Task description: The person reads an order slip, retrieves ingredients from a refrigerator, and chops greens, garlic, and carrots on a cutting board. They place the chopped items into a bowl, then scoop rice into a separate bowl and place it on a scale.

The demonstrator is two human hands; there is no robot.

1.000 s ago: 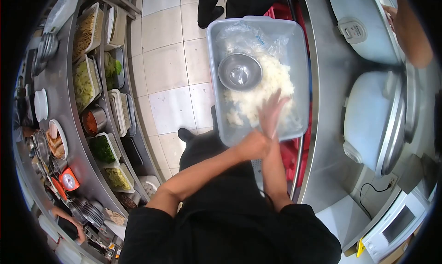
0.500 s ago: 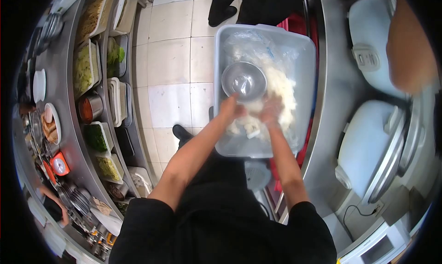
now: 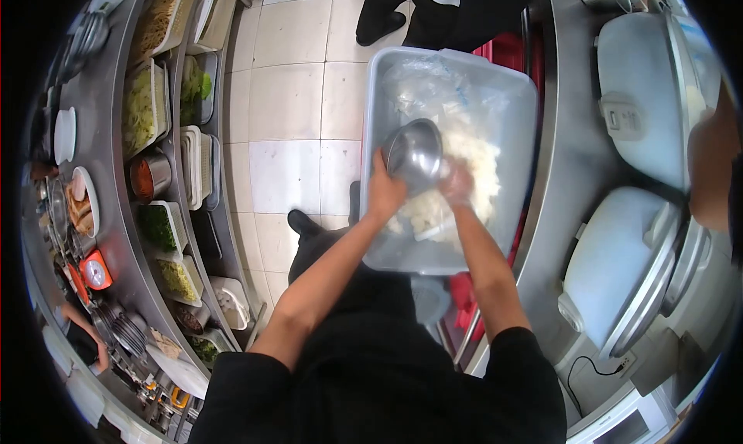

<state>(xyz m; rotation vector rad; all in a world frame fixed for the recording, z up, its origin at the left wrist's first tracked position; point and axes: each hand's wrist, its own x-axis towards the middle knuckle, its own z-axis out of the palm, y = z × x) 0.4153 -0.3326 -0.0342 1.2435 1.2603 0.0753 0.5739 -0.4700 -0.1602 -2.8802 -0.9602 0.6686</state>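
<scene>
A large translucent plastic tub (image 3: 449,266) holds a mass of pale, whitish food pieces (image 3: 480,161) and a crumpled clear plastic bag (image 3: 426,80). Inside it, my left hand (image 3: 385,190) grips the near left rim of a metal bowl (image 3: 416,154), which is tilted. My right hand (image 3: 455,182) is at the bowl's right side, over the pale food, with its fingers blurred and partly hidden. Whether it holds anything cannot be made out.
Shelves at the left carry food containers (image 3: 145,107) and a metal pot (image 3: 151,174). On the right counter (image 3: 553,134) stand two large pale lidded appliances (image 3: 615,254). Another person's legs (image 3: 422,26) are beyond the tub, and another person's arm (image 3: 712,165) is at the far right.
My left hand has taken hold of the bowl, which has gone from fairly level to tilted. My right hand has shifted slightly up toward the bowl's side. The other person's arm at right has moved down.
</scene>
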